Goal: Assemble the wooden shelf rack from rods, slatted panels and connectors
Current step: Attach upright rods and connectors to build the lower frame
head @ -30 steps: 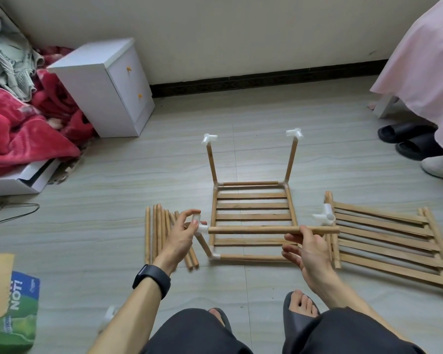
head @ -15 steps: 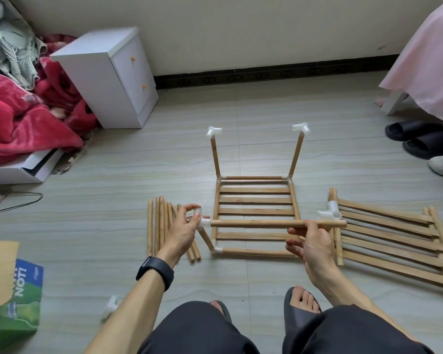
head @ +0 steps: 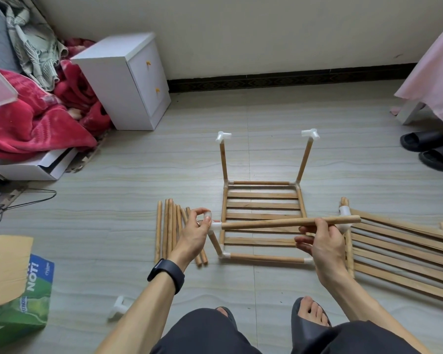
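A single wide-angle view, from a camera worn on the person's head, looks forward and steeply down at the grey floor. It is close in: the person's dark-clad knees fill the bottom edge. The left hand, pinching a white connector, and the right hand, gripping a rod, lie at arm's reach in the lower middle. The half-built rack sits just beyond them, near centre. The far wall and its dark skirting close the top of the frame (the skirting bows, as wide lenses make it). A white bedside cabinet marks the upper left, pink cloth the right edge.
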A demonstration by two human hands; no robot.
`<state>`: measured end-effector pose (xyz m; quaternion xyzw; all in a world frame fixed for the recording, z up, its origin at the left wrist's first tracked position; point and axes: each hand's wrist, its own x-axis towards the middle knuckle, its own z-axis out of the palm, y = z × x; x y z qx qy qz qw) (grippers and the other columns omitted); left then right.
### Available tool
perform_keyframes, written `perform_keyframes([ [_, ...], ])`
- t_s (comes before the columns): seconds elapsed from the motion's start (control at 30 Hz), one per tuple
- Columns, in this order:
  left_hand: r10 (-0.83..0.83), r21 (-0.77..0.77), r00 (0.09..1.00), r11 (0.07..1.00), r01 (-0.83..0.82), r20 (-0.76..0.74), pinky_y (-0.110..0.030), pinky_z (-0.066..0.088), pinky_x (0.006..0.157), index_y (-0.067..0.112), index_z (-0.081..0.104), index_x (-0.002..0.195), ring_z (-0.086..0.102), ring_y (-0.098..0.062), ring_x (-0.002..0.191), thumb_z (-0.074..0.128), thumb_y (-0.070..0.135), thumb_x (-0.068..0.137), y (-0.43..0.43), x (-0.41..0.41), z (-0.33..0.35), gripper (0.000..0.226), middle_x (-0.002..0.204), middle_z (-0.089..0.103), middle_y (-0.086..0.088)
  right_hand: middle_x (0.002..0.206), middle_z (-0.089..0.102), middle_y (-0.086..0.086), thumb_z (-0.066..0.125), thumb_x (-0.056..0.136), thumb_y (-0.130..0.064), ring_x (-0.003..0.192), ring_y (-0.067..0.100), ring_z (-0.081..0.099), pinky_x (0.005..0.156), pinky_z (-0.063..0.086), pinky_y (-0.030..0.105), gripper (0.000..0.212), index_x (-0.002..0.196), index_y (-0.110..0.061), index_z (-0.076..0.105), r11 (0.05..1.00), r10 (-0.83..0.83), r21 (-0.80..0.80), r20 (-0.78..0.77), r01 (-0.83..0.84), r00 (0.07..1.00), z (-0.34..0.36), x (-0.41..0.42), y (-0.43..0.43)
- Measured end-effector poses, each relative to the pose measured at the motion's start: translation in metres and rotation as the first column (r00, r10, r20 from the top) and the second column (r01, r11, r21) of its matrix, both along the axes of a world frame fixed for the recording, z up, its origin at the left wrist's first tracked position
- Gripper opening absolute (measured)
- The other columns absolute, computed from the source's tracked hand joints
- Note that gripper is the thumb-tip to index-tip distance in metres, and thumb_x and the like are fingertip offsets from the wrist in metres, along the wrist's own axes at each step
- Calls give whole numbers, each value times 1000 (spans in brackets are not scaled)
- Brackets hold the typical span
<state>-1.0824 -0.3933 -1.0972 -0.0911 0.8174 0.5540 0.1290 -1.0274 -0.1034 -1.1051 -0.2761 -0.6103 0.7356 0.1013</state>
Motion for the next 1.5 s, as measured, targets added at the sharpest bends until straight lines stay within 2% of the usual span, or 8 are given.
perform_keyframes([
  [0.7, 56, 27, 997, 998, -58, 46, -55, 47, 105, 41, 45, 115, 59, -28, 117, 40, 40, 107, 1, 1, -4, 9, 125, 62, -9, 85, 77, 18, 42, 108, -37, 59, 17, 69, 48, 54, 24, 52, 101, 7, 67, 984, 153, -97, 51, -148, 987, -14, -16, -23],
  [0.83, -16, -146, 1000, 989, 20, 26, -38, 51, 84, 33, 39, 121, 60, -21, 106, 36, 35, 109, 4, -6, 4, 13, 121, 55, -5, 92, 78, 13, 39, 109, -39, 63, 21, 71, 51, 56, 27, 49, 107, 0, 68, 950, 308, -89, 115, -299, 945, -4, -16, -10],
  [0.97, -169, -496, 981, 863, 103, -91, -33, 52, 82, 28, 40, 136, 58, -16, 102, 45, 35, 104, 29, -23, 32, 33, 126, 51, -5, 88, 79, 6, 49, 104, -47, 71, 24, 74, 64, 59, 36, 43, 100, -12, 72, 883, 429, 108, 210, -457, 879, 4, 5, 28],
  [1.07, -469, -598, 876, 736, 316, -114, -42, 48, 104, 27, 44, 140, 51, -17, 124, 50, 47, 101, 74, -36, 65, 45, 138, 53, 0, 69, 73, 3, 57, 98, -51, 58, 16, 68, 55, 56, 33, 39, 81, -20, 75, 918, 192, 334, 93, -212, 977, 10, 18, 65],
  [1.13, -658, -655, 751, 593, 468, -58, -40, 48, 104, 29, 44, 142, 51, -17, 125, 53, 54, 97, 116, -42, 80, 52, 139, 54, 2, 64, 68, -3, 57, 98, -54, 55, 9, 63, 52, 49, 26, 38, 82, -23, 71, 883, -34, 469, 44, 9, 998, 13, 13, 90],
  [1.2, -780, -702, 626, 449, 552, -6, -38, 50, 99, 28, 43, 143, 55, -19, 120, 56, 57, 95, 164, -42, 84, 57, 136, 57, 1, 72, 68, -6, 54, 98, -58, 69, 12, 64, 60, 47, 27, 36, 93, -25, 66, 897, -73, 441, 66, 36, 995, 16, -4, 104],
  [1.3, -841, -737, 529, 287, 611, 111, -44, 54, 89, 22, 41, 142, 61, -26, 108, 59, 55, 95, 220, -35, 71, 60, 123, 64, -5, 98, 67, -2, 49, 92, -68, 93, 14, 63, 79, 48, 35, 52, 107, -20, 63, 935, 137, 302, 176, -186, 975, 13, -32, 102],
  [1.5, -852, -632, 516, 351, 691, 91, -47, 54, 80, 19, 31, 140, 64, -29, 93, 50, 34, 105, 230, -24, 35, 42, 109, 69, -10, 78, 69, -8, 39, 104, -56, 75, -1, 61, 72, 44, 20, 51, 83, -19, 67, 850, 324, 370, 193, -375, 926, -14, -36, 102],
])
